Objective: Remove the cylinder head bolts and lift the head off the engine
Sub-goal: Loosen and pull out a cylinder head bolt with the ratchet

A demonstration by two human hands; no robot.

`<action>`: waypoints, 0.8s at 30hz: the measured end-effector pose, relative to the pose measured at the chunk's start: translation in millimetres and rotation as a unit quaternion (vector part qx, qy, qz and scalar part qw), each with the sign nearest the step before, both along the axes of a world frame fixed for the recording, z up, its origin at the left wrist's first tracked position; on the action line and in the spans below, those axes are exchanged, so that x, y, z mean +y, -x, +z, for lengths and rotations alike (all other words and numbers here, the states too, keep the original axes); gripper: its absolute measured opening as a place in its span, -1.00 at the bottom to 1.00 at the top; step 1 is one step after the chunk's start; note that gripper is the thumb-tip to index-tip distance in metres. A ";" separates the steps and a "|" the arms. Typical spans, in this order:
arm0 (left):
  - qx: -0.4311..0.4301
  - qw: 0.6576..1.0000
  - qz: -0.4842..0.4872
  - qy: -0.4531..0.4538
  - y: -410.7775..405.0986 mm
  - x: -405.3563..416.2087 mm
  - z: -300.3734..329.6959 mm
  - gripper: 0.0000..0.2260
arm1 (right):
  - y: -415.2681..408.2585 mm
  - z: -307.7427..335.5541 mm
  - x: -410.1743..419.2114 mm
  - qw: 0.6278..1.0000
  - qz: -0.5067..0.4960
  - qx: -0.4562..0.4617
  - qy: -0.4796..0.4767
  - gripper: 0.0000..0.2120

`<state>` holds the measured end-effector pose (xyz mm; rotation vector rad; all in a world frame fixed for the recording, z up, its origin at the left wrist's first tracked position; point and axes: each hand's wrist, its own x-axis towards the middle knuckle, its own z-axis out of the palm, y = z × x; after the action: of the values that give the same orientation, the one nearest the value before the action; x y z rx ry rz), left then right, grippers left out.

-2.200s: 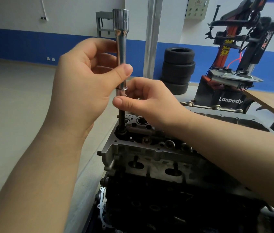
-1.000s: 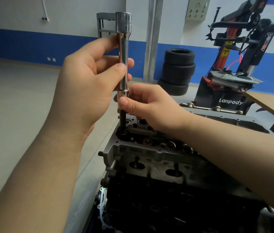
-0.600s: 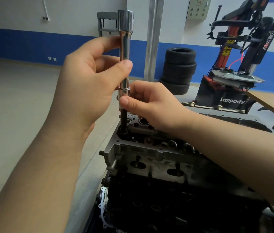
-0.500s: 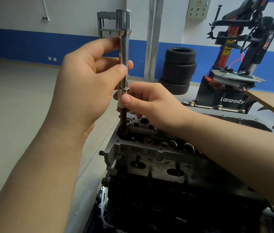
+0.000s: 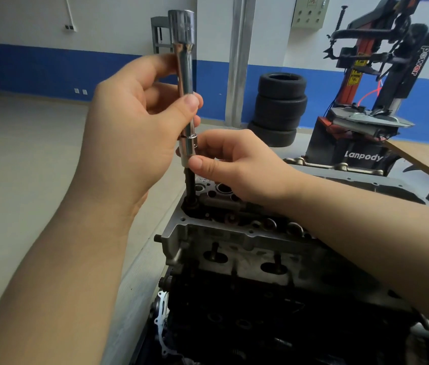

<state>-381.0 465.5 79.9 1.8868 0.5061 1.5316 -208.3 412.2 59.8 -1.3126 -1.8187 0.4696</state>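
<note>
A chrome socket extension [image 5: 185,75] stands upright over the far left corner of the grey cylinder head [image 5: 234,241]. Its lower socket sits on a dark head bolt [image 5: 190,184] that rises out of its hole in the head. My left hand [image 5: 134,133] pinches the extension's shaft between thumb and fingers. My right hand [image 5: 234,164] pinches the socket end just above the bolt. The head sits on the dark engine block [image 5: 260,312].
A second engine casting [image 5: 366,180] lies behind the head. A tyre changer [image 5: 366,101] stands at the right, a stack of tyres [image 5: 279,109] and a metal pillar [image 5: 237,61] behind. A wooden table edge [image 5: 424,164] is far right.
The extension and bolt have stayed upright in the same hole while my fingers shifted their hold on the shaft, as if twisting it. The camera view has moved slightly.
</note>
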 end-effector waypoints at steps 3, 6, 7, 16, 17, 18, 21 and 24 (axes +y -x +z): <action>-0.042 0.999 -0.006 -0.009 -1.9 -1.5 -0.2 -0.73 | 2.3 0.6 -1.6 0.998 0.003 -0.050 0.041 -0.70; -0.081 0.996 -0.019 -0.027 -2.1 -4.7 -0.2 -0.75 | 6.7 1.6 -2.3 0.985 -0.015 -0.163 0.055 -0.66; -0.088 0.995 -0.022 -0.032 -2.6 -5.8 -0.5 -0.75 | 7.7 2.2 -2.3 0.980 -0.017 -0.189 0.059 -0.68; -0.124 0.992 -0.028 -0.020 -9.2 -8.7 -0.8 -0.75 | 14.2 1.5 -2.7 0.960 -0.054 -0.272 0.046 -0.77; -0.124 0.992 -0.028 -0.017 -9.5 -8.8 -0.2 -0.75 | 14.2 1.9 -3.0 0.960 -0.054 -0.272 0.044 -0.79; -0.125 0.992 -0.028 -0.012 -9.8 -8.9 0.3 -0.75 | 14.3 2.4 -3.4 0.960 -0.052 -0.270 0.044 -0.81; -0.138 0.990 -0.040 0.013 -9.5 -9.2 2.5 -0.73 | 14.5 2.4 -3.4 0.963 -0.046 -0.261 0.044 -0.83; -0.149 0.987 -0.046 0.029 -11.4 -10.0 4.5 -0.74 | 13.7 0.7 -1.7 0.964 -0.044 -0.259 0.037 -0.83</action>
<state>-369.6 455.5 84.4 1.5774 0.3188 1.6807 -222.0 410.5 60.5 -1.6740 -2.1645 0.1510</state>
